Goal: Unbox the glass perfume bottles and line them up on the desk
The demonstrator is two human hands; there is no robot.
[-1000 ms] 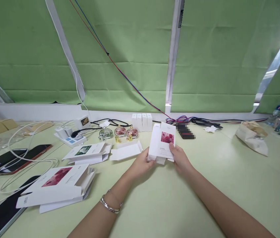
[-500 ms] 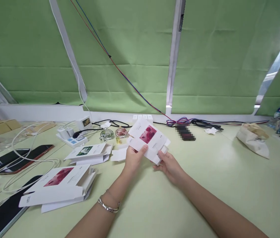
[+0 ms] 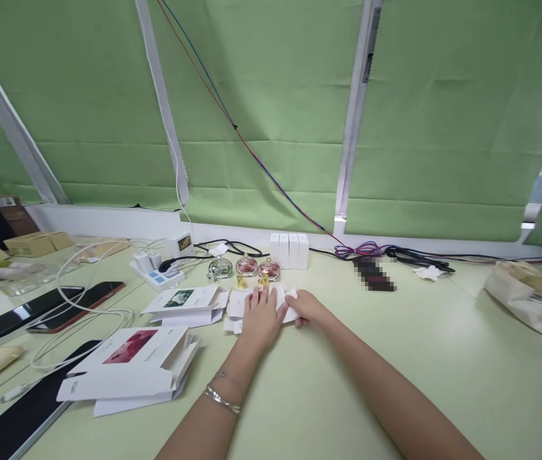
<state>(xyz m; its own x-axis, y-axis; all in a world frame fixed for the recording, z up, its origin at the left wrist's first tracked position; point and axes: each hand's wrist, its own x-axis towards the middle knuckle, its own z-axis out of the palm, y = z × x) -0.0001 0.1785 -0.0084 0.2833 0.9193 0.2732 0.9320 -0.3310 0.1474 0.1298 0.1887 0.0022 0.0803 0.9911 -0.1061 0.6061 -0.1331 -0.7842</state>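
Note:
My left hand lies flat on a white folding carton with a pink flower picture, pressing it against the table, fingers stretched out. At the carton's right end my right hand pinches its flap. Much of the picture is hidden under my left fingers. Just behind stand a green glass bottle and two reddish ones, the left bottle and the right bottle, with small gold pieces in front. To the left lies a partly folded carton with a green picture.
A larger carton with a pink picture lies front left, over a dark tablet. Phones, white cables and a power strip are at left. Several small white boxes stand behind. A paper bag lies right.
Both hands have lowered the carton from mid-air onto the table. My left hand has gone from gripping its edge to lying flat on top. The view has shifted slightly left.

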